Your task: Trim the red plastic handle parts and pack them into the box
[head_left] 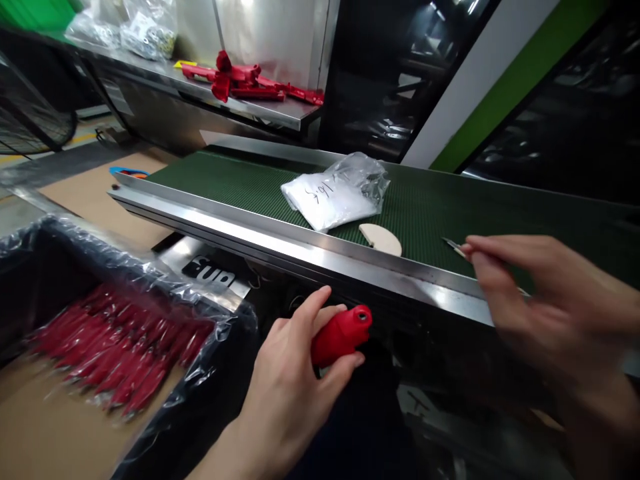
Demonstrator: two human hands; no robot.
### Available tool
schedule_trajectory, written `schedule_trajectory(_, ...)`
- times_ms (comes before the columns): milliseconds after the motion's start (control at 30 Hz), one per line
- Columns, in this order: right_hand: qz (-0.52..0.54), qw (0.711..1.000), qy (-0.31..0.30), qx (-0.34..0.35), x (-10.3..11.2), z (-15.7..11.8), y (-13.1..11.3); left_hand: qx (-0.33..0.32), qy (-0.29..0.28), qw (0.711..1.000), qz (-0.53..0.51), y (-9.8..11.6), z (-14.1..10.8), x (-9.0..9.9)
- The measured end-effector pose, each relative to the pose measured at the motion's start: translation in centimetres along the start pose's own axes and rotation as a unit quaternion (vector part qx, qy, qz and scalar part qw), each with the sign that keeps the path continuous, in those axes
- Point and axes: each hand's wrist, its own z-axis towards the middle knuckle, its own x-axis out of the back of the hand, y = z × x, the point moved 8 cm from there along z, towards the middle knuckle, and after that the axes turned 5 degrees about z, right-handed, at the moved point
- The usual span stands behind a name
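My left hand [287,383] is wrapped around a red plastic part [344,331] with a round hole in its end, held in front of the conveyor's near rail. The rest of that part is hidden in my palm. Over the belt at the right, my right hand [545,300] pinches a thin, pointed metal blade [453,245] between thumb and forefinger, its tip toward the left. A pale, half-round flat piece [383,239] lies on the green belt [225,179]. Beside it rests a clear plastic bag [335,193] of white material with handwriting on it.
At the left stands a plastic-lined box [200,380] with rows of wrapped red parts [120,347] on cardboard. Behind the belt, a metal shelf [280,117] carries several red pieces [245,81] and bags of small hardware [147,33]. The metal rail [300,250] edges the conveyor.
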Motion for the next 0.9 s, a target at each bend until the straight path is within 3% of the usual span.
schedule_trajectory(67,0.104,0.989,-0.098,-0.039,-1.1,-0.6,-2.4,-0.08,0.02,0.995,0.052,1.2,-0.1,0.1)
schedule_trajectory(167,0.237,0.921,-0.305,-0.052,-4.3,-2.4,-5.7,-0.16,0.018,0.981,0.106,2.5,-0.4,-0.2)
schedule_trajectory(233,0.295,0.883,-0.361,-0.059,-5.5,-3.3,-6.8,-0.174,0.013,0.979,0.106,2.8,-0.5,-0.3)
schedule_trajectory(400,0.362,0.849,-0.35,-0.159,-6.7,-4.2,-6.2,-0.187,0.011,0.978,0.095,3.2,-0.5,-0.5)
schedule_trajectory(500,0.38,0.842,-0.292,-0.246,-6.8,-4.7,-4.5,-0.18,0.03,0.978,0.104,2.6,-0.3,-0.1)
schedule_trajectory(600,0.413,0.824,-0.226,-0.316,-6.8,-5.4,-2.7,-0.123,0.067,0.987,0.079,1.0,0.2,1.2)
schedule_trajectory(733,0.459,0.812,-0.175,-0.316,-6.7,-5.5,-2.1,-0.007,0.021,1.0,-0.016,-1.6,0.7,1.5)
schedule_trajectory(800,0.467,0.806,-0.177,-0.317,-6.7,-5.6,-2.3,0.019,0.011,0.999,-0.049,-2.0,0.6,1.5)
schedule_trajectory(900,0.473,0.795,-0.197,-0.323,-6.8,-5.8,-2.6,0.032,0.039,0.996,-0.067,-2.2,0.2,1.9)
